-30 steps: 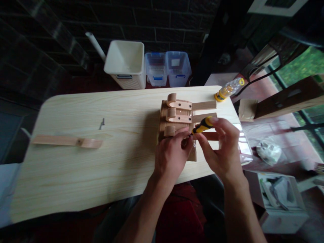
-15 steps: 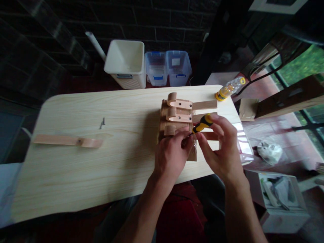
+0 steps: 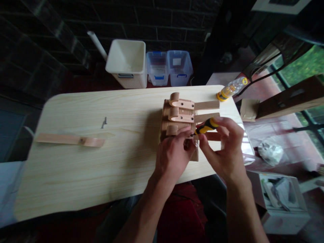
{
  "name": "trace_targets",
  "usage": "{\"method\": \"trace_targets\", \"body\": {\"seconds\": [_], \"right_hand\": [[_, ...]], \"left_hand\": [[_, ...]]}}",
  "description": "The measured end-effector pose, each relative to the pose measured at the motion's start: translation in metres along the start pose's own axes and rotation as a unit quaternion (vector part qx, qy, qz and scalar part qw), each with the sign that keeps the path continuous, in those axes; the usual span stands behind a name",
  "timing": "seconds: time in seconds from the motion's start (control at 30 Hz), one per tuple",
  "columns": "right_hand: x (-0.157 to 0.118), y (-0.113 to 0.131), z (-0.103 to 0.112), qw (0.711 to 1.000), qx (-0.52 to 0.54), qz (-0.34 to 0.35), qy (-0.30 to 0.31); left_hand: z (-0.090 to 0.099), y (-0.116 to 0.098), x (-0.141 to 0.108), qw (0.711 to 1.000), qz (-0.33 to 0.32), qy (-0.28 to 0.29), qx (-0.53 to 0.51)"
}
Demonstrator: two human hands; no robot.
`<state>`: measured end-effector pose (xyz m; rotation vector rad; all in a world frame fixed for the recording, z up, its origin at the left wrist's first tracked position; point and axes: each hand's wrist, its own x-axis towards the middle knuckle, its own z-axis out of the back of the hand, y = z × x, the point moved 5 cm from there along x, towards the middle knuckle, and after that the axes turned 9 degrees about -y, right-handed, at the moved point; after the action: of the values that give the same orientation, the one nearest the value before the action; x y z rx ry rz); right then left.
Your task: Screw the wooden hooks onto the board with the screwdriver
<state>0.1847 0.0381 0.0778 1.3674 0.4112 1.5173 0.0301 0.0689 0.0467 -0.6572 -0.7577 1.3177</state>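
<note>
A yellow and black screwdriver (image 3: 207, 126) is gripped at its handle by the fingers of my right hand (image 3: 227, 148). Its tip points left at the wooden assembly (image 3: 186, 111), which has curved hook-shaped pieces with dark screws and wooden bars out to the right. My left hand (image 3: 173, 152) rests on the lower part of the assembly, thumb and fingers pinched near the screwdriver's tip; what they hold there is too small to make out. On the left of the table lie a wooden hook strip (image 3: 71, 139) and small metal screws (image 3: 104, 123).
Beyond the table (image 3: 83, 175) stand a white bin (image 3: 126, 62) and two clear plastic boxes (image 3: 179, 67). A clear bottle with yellow ends (image 3: 231, 89) is at the back right corner. A white box with contents (image 3: 283, 202) is at the lower right.
The view has shifted slightly, so the table items appear a little further right. The screwdriver handle has turned slightly in my right hand. My left hand keeps its place on the assembly.
</note>
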Motion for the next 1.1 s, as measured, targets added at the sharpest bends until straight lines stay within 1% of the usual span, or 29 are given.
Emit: {"method": "trace_targets", "body": {"seconds": [0.2,0.37,0.7,0.9,1.1], "right_hand": [[0.0002,0.0017,-0.0004,1.000,0.001,-0.009,-0.005],[-0.0007,0.0031,0.0000,1.000,-0.006,-0.015,-0.009],[-0.0008,0.0003,0.0028,1.000,-0.007,-0.005,-0.013],[-0.0014,-0.0036,0.0048,1.000,-0.011,0.025,-0.011],[-0.0013,-0.0027,0.0026,0.999,-0.013,0.030,-0.006]], "left_hand": [[-0.0021,0.0021,-0.0013,1.000,-0.003,0.008,-0.003],[-0.0018,0.0016,-0.0018,1.000,-0.017,-0.004,-0.001],[-0.0018,0.0037,-0.0017,1.000,-0.014,-0.010,-0.006],[-0.0009,0.0024,0.0006,1.000,-0.002,-0.007,0.006],[0.0004,0.0011,0.0007,1.000,-0.003,-0.004,0.000]]}}
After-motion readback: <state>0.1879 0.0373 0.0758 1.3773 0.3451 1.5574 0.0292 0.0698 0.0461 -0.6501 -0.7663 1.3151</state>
